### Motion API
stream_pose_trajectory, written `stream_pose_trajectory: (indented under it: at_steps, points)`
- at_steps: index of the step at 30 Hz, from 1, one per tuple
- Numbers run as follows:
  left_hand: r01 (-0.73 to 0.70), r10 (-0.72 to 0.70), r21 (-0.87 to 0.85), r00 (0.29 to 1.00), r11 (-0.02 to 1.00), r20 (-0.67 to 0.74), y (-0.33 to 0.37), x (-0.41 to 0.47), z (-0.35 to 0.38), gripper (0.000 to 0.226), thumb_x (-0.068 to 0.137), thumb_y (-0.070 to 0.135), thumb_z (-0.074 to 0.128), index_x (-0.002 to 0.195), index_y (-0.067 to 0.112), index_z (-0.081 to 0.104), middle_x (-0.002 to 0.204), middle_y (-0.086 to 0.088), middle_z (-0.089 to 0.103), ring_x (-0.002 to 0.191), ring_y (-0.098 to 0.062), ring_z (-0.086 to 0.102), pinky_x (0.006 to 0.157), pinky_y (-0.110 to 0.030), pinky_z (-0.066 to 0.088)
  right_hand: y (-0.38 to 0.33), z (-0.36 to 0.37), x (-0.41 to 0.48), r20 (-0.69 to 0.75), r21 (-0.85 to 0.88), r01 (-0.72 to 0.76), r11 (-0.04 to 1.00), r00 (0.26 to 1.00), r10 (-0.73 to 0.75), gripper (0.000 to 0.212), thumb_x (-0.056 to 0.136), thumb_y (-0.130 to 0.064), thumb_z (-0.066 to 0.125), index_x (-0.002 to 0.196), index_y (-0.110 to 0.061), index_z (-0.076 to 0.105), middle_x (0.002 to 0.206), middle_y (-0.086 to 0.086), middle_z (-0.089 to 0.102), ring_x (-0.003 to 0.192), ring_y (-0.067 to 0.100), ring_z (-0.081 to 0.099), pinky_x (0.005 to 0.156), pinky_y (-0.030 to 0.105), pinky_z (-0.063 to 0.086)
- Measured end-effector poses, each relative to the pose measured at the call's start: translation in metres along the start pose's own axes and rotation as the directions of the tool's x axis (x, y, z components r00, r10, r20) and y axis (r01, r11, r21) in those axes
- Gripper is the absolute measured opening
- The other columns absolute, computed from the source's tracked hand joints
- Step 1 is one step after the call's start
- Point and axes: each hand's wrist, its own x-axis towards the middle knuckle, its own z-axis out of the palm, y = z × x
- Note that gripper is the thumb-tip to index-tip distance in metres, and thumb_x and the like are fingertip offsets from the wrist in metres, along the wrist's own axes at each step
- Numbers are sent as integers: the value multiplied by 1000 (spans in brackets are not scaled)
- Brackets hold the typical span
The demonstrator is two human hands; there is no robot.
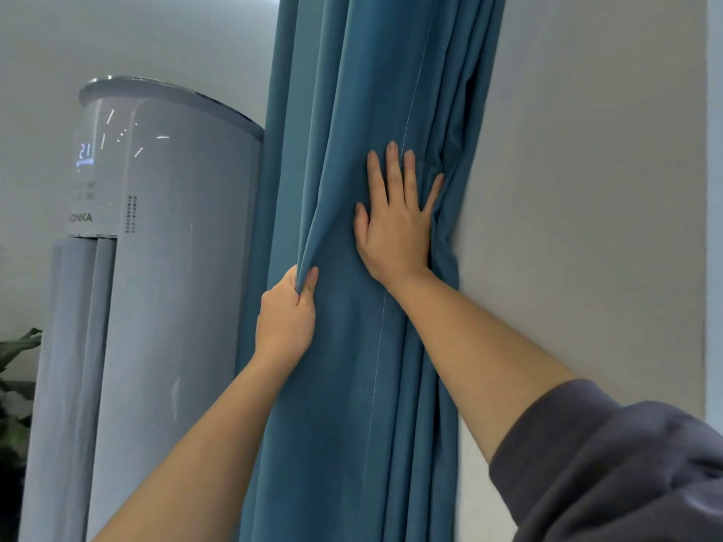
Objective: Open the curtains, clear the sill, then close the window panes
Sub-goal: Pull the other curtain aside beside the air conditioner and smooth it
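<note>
Between a white standing air conditioner [164,267] and the grey wall [587,189], we see the gathered blue curtain [352,385]; our left hand [287,318] pinches a fold, our right hand [395,224] presses it flat-fingered. A plant [17,346] sits far left.

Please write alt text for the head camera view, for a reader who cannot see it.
Two bare hands gather a teal curtain bunched against a grey wall: the left hand pinches a fold, the right hand presses flat on the fabric. A white standing air conditioner showing 21 stands at left.
</note>
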Motion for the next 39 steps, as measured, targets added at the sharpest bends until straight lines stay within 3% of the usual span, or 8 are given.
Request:
stream_pose_trajectory:
  at_steps: [11, 23, 36, 39]
  points:
    - [-49, 50, -41, 999, 998, 12, -44, 51, 16, 47, 99, 49, 38, 91, 6, 54, 91, -21, 65, 74, -31, 56, 76, -54, 51, -7, 64, 11, -11, -7, -4, 1000, 1000, 4, 62, 94, -34, 35, 151, -15, 22, 160, 9, 17, 148, 28, 12, 115, 58, -2]
    - [-8, 10, -37, 999, 999, 43, -116, 102, 32, 45, 99, 48, 38, 91, 8, 56, 89, -19, 67, 83, -39, 62, 74, -55, 53, -23, 149, 6, 61, -23, -9, 1000, 998, 11, 63, 94, -36, 35, 152, -16, 19, 161, 7, 15, 149, 27, 10, 115, 58, -2]
    - [-6, 7, -17, 999, 1000, 34, -152, 146, 48, 46, 99, 49, 35, 86, 9, 54, 83, -17, 66, 73, -36, 61, 69, -52, 54, -30, 197, 20, 68, -19, -10, 1000, 998, 12, 63, 94, -33, 38, 152, -15, 19, 161, 8, 14, 148, 28, 9, 115, 58, -2]
    - [19, -19, -4, 1000, 1000, 10, -160, 154, 56, 44, 100, 46, 36, 82, 9, 51, 79, -17, 64, 61, -25, 52, 62, -47, 52, -32, 211, 21, 75, -13, -8, 1000, 997, 9, 62, 95, -32, 38, 152, -15, 19, 161, 9, 14, 148, 29, 9, 115, 58, -4]
